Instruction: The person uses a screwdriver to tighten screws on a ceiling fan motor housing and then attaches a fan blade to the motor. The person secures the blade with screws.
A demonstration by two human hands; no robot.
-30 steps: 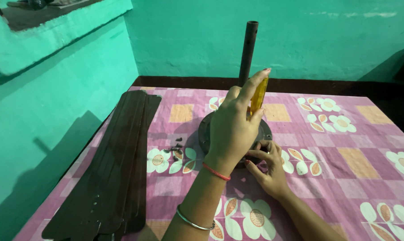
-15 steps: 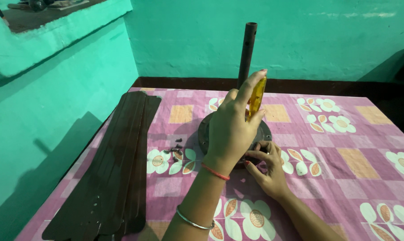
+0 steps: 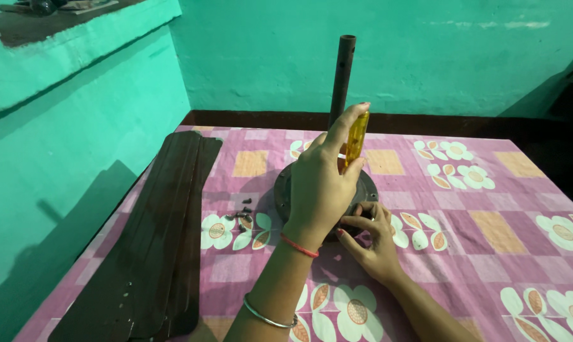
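My left hand [image 3: 321, 190] grips a yellow-handled screwdriver [image 3: 356, 136] and holds it upright over a dark round ceiling fan motor [image 3: 285, 190] on the table. The forefinger rests on top of the handle. The screwdriver's tip is hidden behind the hand. A dark rod [image 3: 342, 76] stands straight up from the motor's middle. My right hand [image 3: 370, 239] lies at the motor's near edge, with its fingertips pinched against the rim; what they hold, if anything, is hidden.
Long dark fan blades [image 3: 153, 240] lie stacked along the table's left side. Several small dark screws [image 3: 242, 212] sit between the blades and the motor. A pink flowered cloth [image 3: 489, 234] covers the table. Green walls stand to the left and behind.
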